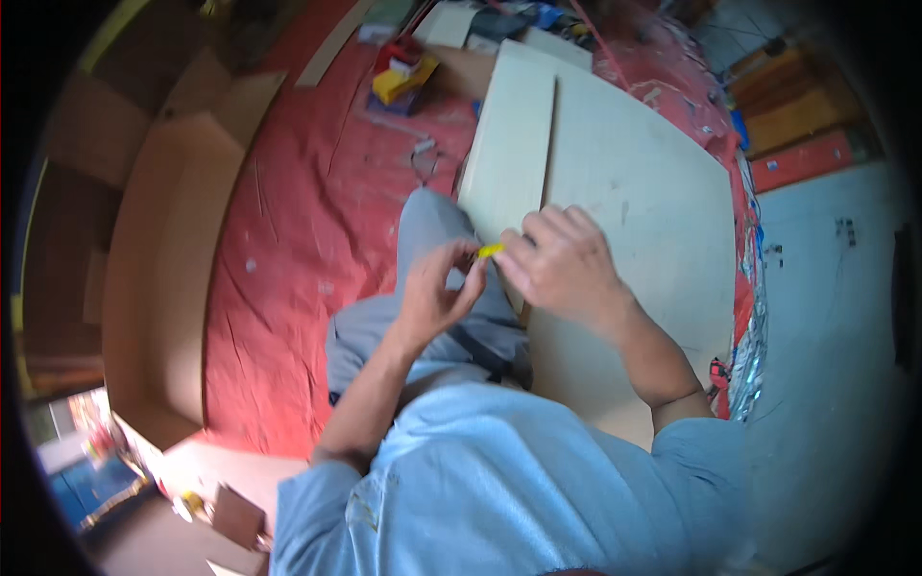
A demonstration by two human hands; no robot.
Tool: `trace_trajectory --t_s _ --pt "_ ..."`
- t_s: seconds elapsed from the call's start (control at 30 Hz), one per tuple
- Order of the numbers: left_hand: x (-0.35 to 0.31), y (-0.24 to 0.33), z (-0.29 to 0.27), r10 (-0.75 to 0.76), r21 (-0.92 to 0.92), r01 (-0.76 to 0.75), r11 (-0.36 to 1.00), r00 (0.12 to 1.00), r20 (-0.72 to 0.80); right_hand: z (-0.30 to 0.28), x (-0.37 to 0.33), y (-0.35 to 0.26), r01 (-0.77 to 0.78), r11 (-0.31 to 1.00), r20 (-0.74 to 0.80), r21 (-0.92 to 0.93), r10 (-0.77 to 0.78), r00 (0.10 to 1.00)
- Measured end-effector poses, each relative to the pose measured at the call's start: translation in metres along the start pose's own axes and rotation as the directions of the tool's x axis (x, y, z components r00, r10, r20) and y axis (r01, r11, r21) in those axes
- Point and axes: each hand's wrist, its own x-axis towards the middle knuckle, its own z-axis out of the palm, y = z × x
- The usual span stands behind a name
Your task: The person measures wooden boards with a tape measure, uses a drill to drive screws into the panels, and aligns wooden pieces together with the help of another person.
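At the centre of the frame your left hand [434,293] and right hand [562,264] meet over a small yellow piece [491,251], the left fingers [468,278] pinched together at its end and the right fingers curled close on the other side, knuckles resting on the pale board [624,192]. Judging by the bare board, no mark or cut shows yet, so most of the work seems left. Beyond, in the upper middle, a narrower strip [509,144] lies along the board's left edge, with a yellow box [399,79] on the red sheet [307,211].

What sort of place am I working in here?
Probably a carpentry or furniture workshop floor: pale wooden boards lie on a red sheet, more timber is stacked nearby, and both hands pinch a small yellow object.
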Motion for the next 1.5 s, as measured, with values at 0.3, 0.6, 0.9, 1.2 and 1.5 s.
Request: trace_trajectory --t_s 0.3,0.6,0.9,1.2,1.5 --pt "-0.004 -0.003 -0.001 -0.02 0.085 0.017 0.996 0.999 0.036 0.009 -0.011 0.001 -0.05 0.999 -0.023 0.018 0.05 0.998" --pt "-0.006 -0.008 0.007 0.01 0.114 -0.017 0.993 0.998 0.056 0.011 -0.019 0.004 -0.061 0.997 -0.021 0.043 0.062 0.998" --pt "-0.002 -0.006 0.012 0.089 0.1 -0.092 0.991 0.995 0.038 0.012 -0.023 0.007 -0.069 0.996 0.029 0.058 0.067 0.997" --pt "-0.005 -0.006 0.013 0.029 0.103 -0.034 0.994 0.998 0.055 0.01 -0.025 0.007 -0.079 0.996 0.046 0.039 0.077 0.996" --pt "-0.004 -0.005 0.014 0.031 0.088 -0.036 0.995 0.997 0.067 0.013 -0.025 0.008 -0.094 0.995 0.039 0.038 0.092 0.995"
